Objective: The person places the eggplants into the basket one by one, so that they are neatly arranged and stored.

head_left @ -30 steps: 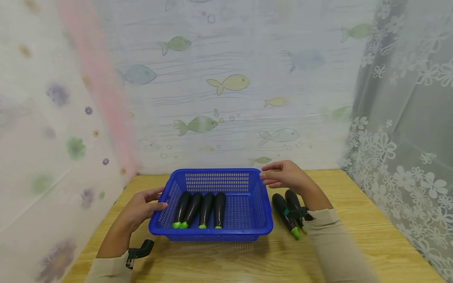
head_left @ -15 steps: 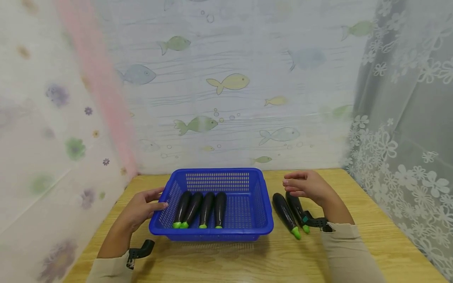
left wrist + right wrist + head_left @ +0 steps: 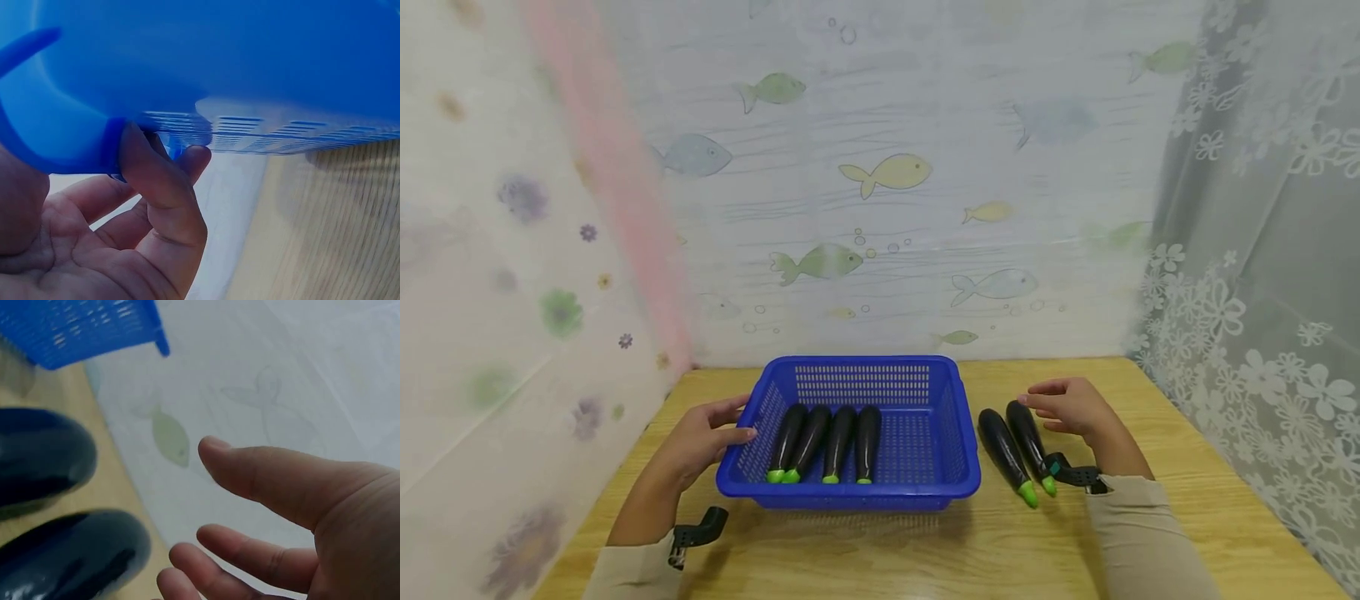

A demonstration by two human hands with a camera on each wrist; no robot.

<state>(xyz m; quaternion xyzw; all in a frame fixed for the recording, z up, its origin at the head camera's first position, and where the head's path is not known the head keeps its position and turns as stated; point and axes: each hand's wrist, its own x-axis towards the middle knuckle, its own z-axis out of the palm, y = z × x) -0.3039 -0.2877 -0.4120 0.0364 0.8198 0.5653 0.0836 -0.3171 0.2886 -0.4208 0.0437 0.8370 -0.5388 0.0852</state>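
Observation:
A blue perforated plastic basket stands on the table with several dark eggplants side by side in its left half, green ends toward me. My left hand grips its left rim, thumb inside; the left wrist view has fingers curled at the basket's edge. Two more eggplants lie right of the basket, a nearer eggplant and a farther-right eggplant. Beside the latter's top end hovers my right hand, thumb and fingers apart. In the right wrist view that hand holds nothing.
The wooden table reaches back to a wall covering printed with fish. A flower-patterned sheet borders the left side, and a sheer curtain hangs at the right.
My right hand has moved right from the basket's back right corner, then down beside the farther-right eggplant. The left hand, basket and eggplants stay in place.

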